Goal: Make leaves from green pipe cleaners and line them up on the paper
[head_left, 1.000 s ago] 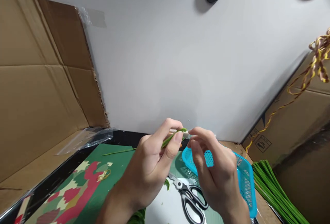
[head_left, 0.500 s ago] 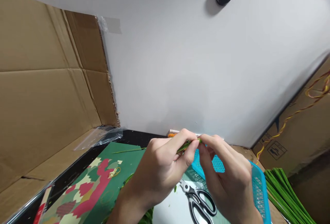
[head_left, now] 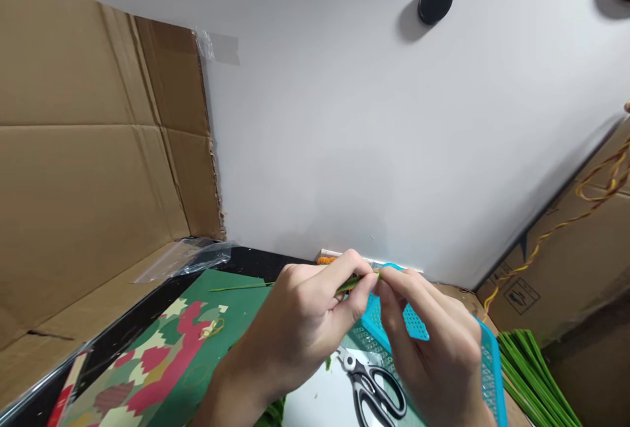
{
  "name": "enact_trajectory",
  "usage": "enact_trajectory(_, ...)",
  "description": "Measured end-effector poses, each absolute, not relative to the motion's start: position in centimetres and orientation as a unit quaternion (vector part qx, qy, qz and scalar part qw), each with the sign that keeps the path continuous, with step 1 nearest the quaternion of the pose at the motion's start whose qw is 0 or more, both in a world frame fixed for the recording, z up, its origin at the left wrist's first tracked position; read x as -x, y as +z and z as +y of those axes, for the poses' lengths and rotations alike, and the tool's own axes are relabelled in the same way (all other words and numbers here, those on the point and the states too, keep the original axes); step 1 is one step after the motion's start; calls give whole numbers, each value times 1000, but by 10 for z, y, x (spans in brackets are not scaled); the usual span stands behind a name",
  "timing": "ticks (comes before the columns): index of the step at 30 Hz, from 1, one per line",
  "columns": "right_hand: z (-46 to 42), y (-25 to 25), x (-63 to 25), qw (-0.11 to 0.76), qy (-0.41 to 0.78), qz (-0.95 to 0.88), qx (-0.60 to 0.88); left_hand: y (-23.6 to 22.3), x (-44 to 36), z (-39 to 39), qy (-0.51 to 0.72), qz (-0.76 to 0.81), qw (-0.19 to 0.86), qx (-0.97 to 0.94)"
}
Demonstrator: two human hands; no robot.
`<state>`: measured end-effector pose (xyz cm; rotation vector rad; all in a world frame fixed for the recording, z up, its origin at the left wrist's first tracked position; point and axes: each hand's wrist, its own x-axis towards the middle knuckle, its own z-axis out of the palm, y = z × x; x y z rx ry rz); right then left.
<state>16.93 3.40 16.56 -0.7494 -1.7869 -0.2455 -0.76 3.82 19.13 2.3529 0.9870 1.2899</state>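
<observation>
The left hand (head_left: 315, 322) held a green stem (head_left: 349, 284) pinched between thumb and finger, its thin end out over the patterned sheet (head_left: 172, 355). The right hand (head_left: 433, 342) pinched the stem's other end, above the table's far part. Below lay scissors (head_left: 367, 384) on white paper (head_left: 310, 401); the blue basket (head_left: 492, 365) sat beyond the right hand, near a bundle of green stems (head_left: 536, 374).

The bare left hand (head_left: 315, 315) and bare right hand (head_left: 433, 342) are held nearly together, fingertips pinched, fingers curled.
</observation>
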Motion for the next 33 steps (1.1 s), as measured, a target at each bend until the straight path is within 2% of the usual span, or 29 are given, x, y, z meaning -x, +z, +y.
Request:
enact_trajectory(8,34,167,-171,560,-96,-761,312,193,6,35,445,349,129,-815)
enact_trajectory(14,34,168,-175,583,-102,-741,317,193,7,32,480,313,78,-816)
enact_trajectory(24,31,168,-172,597,-119,-731,309,183,0,45,531,226,202,-791)
enact_trajectory(33,31,169,-170,595,-80,-723,342,179,-10,46,556,235,179,-776)
